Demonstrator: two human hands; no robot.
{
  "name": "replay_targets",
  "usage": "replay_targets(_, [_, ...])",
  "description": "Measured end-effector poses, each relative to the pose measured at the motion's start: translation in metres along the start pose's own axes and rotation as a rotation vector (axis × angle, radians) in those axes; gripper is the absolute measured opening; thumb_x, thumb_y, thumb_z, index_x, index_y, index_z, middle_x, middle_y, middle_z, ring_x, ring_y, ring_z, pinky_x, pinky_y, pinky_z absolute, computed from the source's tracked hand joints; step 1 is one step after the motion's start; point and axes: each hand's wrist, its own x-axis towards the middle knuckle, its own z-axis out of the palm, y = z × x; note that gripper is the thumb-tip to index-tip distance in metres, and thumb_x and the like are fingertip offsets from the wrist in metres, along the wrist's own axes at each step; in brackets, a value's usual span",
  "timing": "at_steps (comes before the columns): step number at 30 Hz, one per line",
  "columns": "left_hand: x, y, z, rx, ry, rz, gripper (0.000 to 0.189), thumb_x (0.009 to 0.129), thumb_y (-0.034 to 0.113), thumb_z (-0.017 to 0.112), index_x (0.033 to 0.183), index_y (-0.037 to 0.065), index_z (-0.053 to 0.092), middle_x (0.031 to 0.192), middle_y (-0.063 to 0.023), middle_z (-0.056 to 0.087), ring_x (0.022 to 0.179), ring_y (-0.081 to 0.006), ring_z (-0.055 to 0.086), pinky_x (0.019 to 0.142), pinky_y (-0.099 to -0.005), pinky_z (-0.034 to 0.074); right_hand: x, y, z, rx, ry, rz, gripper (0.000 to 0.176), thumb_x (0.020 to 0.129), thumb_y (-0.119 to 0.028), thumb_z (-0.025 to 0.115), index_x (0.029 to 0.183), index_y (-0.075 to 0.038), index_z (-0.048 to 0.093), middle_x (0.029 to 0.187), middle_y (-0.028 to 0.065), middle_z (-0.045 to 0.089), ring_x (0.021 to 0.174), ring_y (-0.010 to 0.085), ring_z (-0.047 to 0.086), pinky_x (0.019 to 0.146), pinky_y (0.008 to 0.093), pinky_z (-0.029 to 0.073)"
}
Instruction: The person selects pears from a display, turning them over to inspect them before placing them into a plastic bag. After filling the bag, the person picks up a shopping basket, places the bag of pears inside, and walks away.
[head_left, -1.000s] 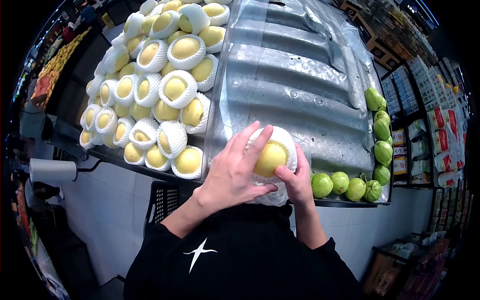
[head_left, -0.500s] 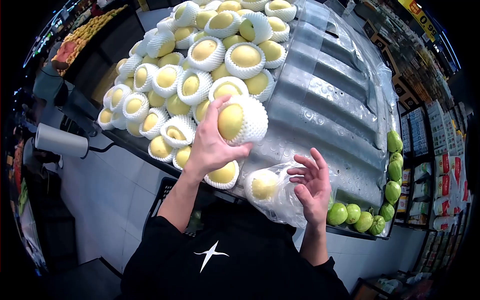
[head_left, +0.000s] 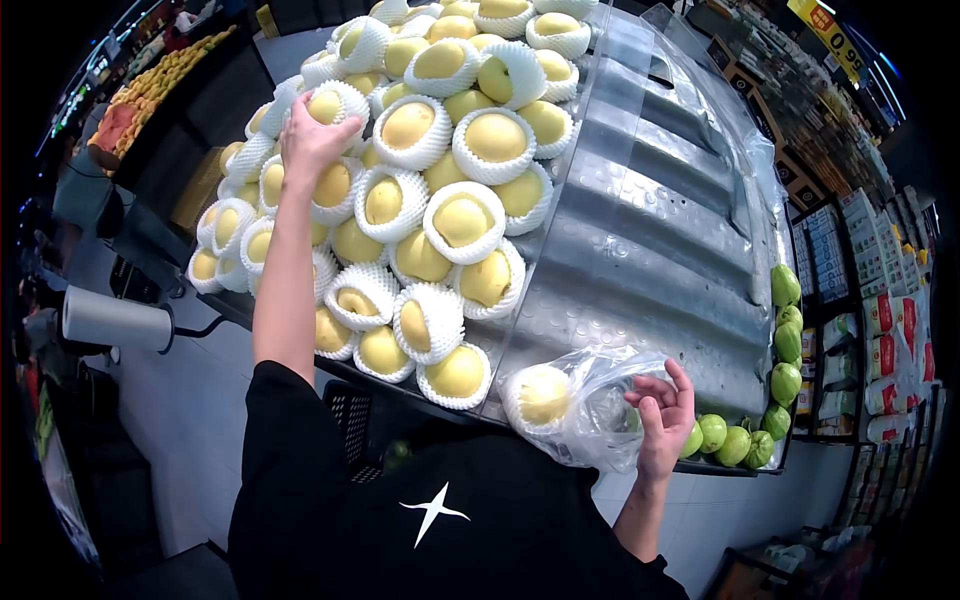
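Netted fruit (head_left: 326,106) sits clasped in the left hand (head_left: 312,142) on the left pile (head_left: 463,220), the right hand (head_left: 660,422) loosely spread by a near clear bag (head_left: 590,428).

The left arm (head_left: 284,290) reaches far forward, nearly straight, its forearm bare; the left hand (head_left: 312,150) is palm down, thumb (head_left: 346,129) out to the right, fingers curled. The right arm (head_left: 640,515) stays nearer the body, the right hand (head_left: 660,435) upright, thumb apart from half-bent fingers.
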Motion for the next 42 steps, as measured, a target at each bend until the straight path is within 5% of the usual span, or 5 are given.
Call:
replay_targets(11, [0.006,-0.019,0.022,0.377,-0.036,0.227,0.101,0.069,0.065,0.076,0.143,0.004,0.045,0.138,-0.0220,0.053,0.132,-0.0359,0.047,0.111,-0.0439,0.036,-0.008,0.010,-0.020,-0.087,0.073,0.057,0.021,0.093,0.003,0.058,0.114,0.003,0.061,0.095,0.0074,0.068,0.085,0.0131,0.065,0.079,0.0268,0.053])
replay_targets(15, [-0.068,0.023,-0.015,-0.100,0.140,0.319,0.065,0.085,0.041,0.075,0.134,0.004,0.055,0.126,-0.0156,0.061,0.117,-0.0253,0.057,0.098,-0.0363,0.046,-0.005,0.004,-0.028,-0.342,-0.084,0.150,0.013,0.088,0.003,0.061,0.098,0.002,0.068,0.088,0.0087,0.070,0.081,0.0146,0.067,0.075,0.0267,0.053])
replay_targets(19, [-0.196,0.051,-0.034,-0.825,-0.380,0.248,0.027,0.094,0.006,0.063,0.120,0.002,0.063,0.102,-0.0076,0.068,0.087,-0.0099,0.062,0.079,-0.0244,0.050,0.005,0.005,-0.017,-0.729,-0.406,0.150,0.010,0.085,-0.002,0.063,0.089,0.005,0.069,0.087,0.0155,0.071,0.079,0.0192,0.069,0.067,0.0309,0.055])
replay_targets(33, [-0.375,0.085,-0.026,-0.608,-0.782,-0.013,0.041,0.081,-0.002,0.068,0.121,0.002,0.062,0.103,-0.0064,0.063,0.059,-0.0044,0.051,0.054,-0.0191,0.043,0.024,0.040,0.029,-0.805,-0.680,0.035,0.066,0.073,-0.037,0.081,0.124,-0.004,0.058,0.112,0.0211,0.061,0.105,0.0384,0.061,0.092,0.0457,0.048])
replay_targets(42, [-0.383,0.099,-0.024,-0.499,-0.686,0.211,0.055,0.075,-0.006,0.060,0.130,0.002,0.055,0.114,-0.0131,0.061,0.099,-0.0204,0.062,0.078,-0.0293,0.052,0.024,0.062,0.026,-0.820,-0.818,0.106,0.095,0.062,-0.047,0.085,0.138,-0.005,0.047,0.122,0.0233,0.060,0.113,0.0395,0.059,0.099,0.0450,0.046])
